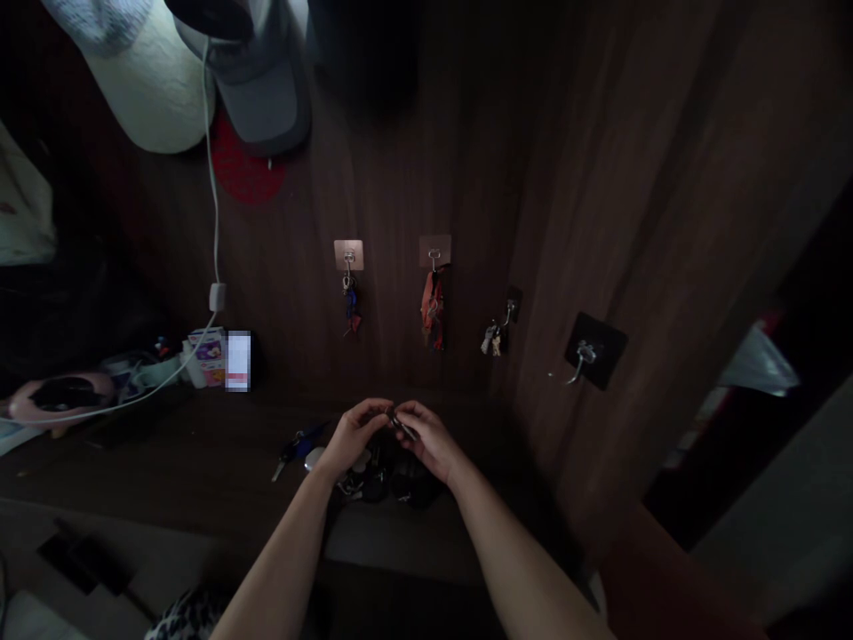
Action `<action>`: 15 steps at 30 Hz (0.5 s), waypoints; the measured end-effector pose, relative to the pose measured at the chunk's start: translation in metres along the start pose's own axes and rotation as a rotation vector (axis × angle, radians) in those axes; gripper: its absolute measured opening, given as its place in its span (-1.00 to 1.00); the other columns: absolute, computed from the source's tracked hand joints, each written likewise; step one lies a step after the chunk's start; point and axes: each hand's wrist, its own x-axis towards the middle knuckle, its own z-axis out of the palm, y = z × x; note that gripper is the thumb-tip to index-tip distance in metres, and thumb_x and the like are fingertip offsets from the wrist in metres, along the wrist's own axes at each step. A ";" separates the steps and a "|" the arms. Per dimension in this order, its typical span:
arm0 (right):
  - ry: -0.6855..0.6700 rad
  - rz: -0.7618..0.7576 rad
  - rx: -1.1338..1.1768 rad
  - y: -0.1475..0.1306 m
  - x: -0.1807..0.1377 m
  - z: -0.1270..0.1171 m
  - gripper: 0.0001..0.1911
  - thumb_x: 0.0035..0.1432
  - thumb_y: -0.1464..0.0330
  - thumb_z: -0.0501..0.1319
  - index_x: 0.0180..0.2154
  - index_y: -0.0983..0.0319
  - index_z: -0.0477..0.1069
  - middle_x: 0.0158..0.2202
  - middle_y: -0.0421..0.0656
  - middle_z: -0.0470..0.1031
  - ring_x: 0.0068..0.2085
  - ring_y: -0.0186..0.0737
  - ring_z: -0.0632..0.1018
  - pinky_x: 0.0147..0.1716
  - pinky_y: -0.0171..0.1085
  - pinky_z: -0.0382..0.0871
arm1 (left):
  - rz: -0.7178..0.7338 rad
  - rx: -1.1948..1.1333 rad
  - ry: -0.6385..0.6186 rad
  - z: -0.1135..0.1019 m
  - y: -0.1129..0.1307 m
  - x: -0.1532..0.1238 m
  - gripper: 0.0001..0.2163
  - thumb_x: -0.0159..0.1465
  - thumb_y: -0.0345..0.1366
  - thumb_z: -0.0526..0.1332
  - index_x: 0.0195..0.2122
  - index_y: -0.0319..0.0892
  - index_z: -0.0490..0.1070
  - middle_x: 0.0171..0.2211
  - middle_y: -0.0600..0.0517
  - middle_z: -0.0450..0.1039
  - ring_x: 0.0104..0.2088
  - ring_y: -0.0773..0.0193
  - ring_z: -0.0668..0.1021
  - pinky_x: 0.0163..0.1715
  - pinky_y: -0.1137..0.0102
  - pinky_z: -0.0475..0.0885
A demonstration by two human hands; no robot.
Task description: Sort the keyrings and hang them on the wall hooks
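My left hand (353, 436) and my right hand (426, 437) meet above a dark shelf (200, 462), fingers pinched together on a small dark key (402, 425) held between them. Under the hands lies a heap of dark keys and fobs (390, 480). A key with a blue tag (297, 444) lies on the shelf just left of my left hand. On the wood wall above, hooks carry a blue key bunch (351, 307), a red-orange key bunch (433, 316) and a small silver key bunch (493, 336). A black hook (586, 356) at the right hangs bare.
Caps (259, 80) and a pale hat (147, 80) hang at the top left, with a white cable (213, 204) running down. A small box (210, 356) and a pink object (59, 396) stand at the left of the shelf. The scene is dim.
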 end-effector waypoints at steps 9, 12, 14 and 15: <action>0.117 -0.057 0.128 -0.004 0.003 -0.009 -0.71 -0.27 0.33 0.38 -0.44 0.22 0.37 -0.50 -0.26 0.50 -0.57 -0.49 0.40 -0.68 -0.52 0.10 | 0.002 0.142 0.113 -0.001 -0.005 0.002 -0.73 0.13 -0.16 0.14 -0.21 -0.20 0.42 -0.28 0.01 0.49 -0.26 0.27 0.49 -0.24 0.42 0.36; 0.180 -0.108 0.205 -0.007 0.006 -0.016 -0.73 -0.25 0.35 0.38 -0.42 0.20 0.38 -0.48 -0.27 0.51 -0.56 -0.50 0.41 -0.69 -0.54 0.12 | -0.018 0.299 0.058 0.000 -0.008 0.002 -0.76 0.13 -0.20 0.12 -0.24 -0.17 0.44 -0.33 0.05 0.50 -0.33 0.30 0.49 -0.30 0.45 0.34; 0.218 -0.133 0.249 -0.008 0.008 -0.021 -0.74 -0.24 0.37 0.38 -0.42 0.20 0.39 -0.47 -0.27 0.52 -0.56 -0.50 0.42 -0.70 -0.54 0.15 | -0.024 0.402 -0.006 0.002 -0.009 0.001 -0.79 0.13 -0.23 0.11 -0.28 -0.15 0.46 -0.36 0.07 0.50 -0.35 0.31 0.49 -0.31 0.47 0.33; 0.232 -0.143 0.269 -0.009 0.009 -0.023 -0.75 -0.24 0.38 0.38 -0.42 0.20 0.40 -0.46 -0.27 0.52 -0.56 -0.49 0.43 -0.69 -0.54 0.17 | -0.020 0.439 -0.035 0.003 -0.009 0.000 -0.80 0.14 -0.25 0.09 -0.30 -0.14 0.46 -0.37 0.08 0.50 -0.34 0.31 0.49 -0.30 0.48 0.33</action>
